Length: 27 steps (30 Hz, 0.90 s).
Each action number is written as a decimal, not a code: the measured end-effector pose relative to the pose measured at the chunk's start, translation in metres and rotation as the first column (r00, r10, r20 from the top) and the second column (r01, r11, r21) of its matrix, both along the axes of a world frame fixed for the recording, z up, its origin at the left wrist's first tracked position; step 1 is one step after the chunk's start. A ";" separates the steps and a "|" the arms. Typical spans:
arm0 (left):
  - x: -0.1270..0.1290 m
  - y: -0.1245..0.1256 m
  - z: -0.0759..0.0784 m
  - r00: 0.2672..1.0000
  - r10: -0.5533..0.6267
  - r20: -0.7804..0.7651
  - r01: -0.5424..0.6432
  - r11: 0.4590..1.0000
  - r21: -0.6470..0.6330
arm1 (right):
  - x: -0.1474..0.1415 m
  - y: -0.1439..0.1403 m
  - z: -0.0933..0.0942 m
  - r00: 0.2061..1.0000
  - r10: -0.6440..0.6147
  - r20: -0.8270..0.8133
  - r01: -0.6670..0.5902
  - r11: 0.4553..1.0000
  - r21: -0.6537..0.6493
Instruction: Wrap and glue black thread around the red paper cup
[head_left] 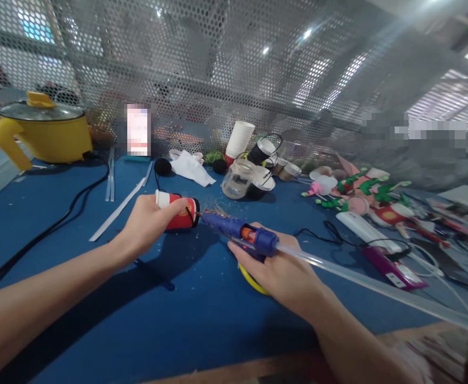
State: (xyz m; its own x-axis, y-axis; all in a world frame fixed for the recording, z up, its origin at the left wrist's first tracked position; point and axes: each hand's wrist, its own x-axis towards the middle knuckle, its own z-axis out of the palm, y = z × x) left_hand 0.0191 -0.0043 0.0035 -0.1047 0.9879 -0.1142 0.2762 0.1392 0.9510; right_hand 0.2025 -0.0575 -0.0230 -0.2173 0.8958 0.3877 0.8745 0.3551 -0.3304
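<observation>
Evidently, hands are apart: left hand (148,218) clamped round red paper cup (181,218) at nine o'clock of centre, right hand (285,272) round glue gun (224,225); cup judged light, crushable, best held gently mid-body, clear of nozzle (199,214)

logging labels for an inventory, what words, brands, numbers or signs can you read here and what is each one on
No text can be read.
Red-and-white cup in the left hand: gold emblem, too blurred.
Red cup at right: yellowish print, too blurred.
Purple device: marks on white patch, too small.
Upright screen: pixelated.
Blue glue gun: no legible lettering.
</observation>
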 end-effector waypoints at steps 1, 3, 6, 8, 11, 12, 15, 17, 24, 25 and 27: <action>0.000 0.000 0.000 1.000 -0.002 0.001 0.002 1.000 0.000 | 0.000 0.000 0.000 1.000 0.008 -0.002 -0.008 1.000 -0.002; 0.000 0.000 -0.001 1.000 -0.011 0.015 0.011 1.000 0.013 | -0.001 -0.002 0.002 1.000 0.011 -0.024 -0.011 1.000 -0.020; -0.001 0.002 -0.004 0.999 -0.026 0.042 0.025 0.999 0.040 | -0.003 -0.003 0.004 0.999 0.005 -0.045 -0.008 0.999 -0.048; -0.001 0.003 -0.006 0.999 -0.024 0.045 0.021 0.999 0.046 | -0.003 -0.003 0.004 0.999 0.006 -0.042 -0.008 0.999 -0.048; -0.002 0.005 -0.007 0.997 -0.036 0.061 0.032 0.997 0.063 | -0.003 -0.002 0.004 0.999 0.002 -0.050 -0.004 0.999 -0.038; -0.002 0.005 -0.008 0.997 -0.045 0.070 0.040 0.997 0.072 | -0.003 -0.001 0.004 0.998 0.004 -0.055 -0.006 0.999 -0.039; -0.003 0.006 -0.010 0.996 -0.050 0.071 0.045 0.996 0.075 | -0.003 -0.001 0.003 0.998 -0.002 -0.059 0.000 0.999 -0.041; -0.003 0.006 -0.011 0.997 -0.047 0.065 0.042 0.996 0.075 | -0.003 -0.001 0.002 0.998 -0.014 -0.062 0.011 0.999 -0.041; -0.003 0.005 -0.010 0.997 -0.041 0.060 0.035 0.995 0.092 | -0.004 -0.002 0.004 0.996 -0.009 -0.087 0.006 0.999 -0.034; -0.002 0.005 -0.009 0.998 -0.035 0.055 0.030 0.996 0.086 | -0.004 -0.001 0.004 0.996 -0.007 -0.086 0.005 0.999 -0.032; -0.002 0.005 -0.009 0.998 -0.031 0.052 0.027 0.997 0.078 | -0.004 0.000 0.001 0.997 -0.012 -0.078 0.009 1.000 -0.029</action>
State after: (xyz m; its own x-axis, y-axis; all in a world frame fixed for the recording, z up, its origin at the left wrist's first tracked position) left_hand 0.0167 0.0003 -0.0052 -0.0713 0.9966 -0.0424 0.2278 0.0576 0.9720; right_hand 0.1989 -0.0577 -0.0217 -0.1780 0.9089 0.3771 0.8493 0.3355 -0.4076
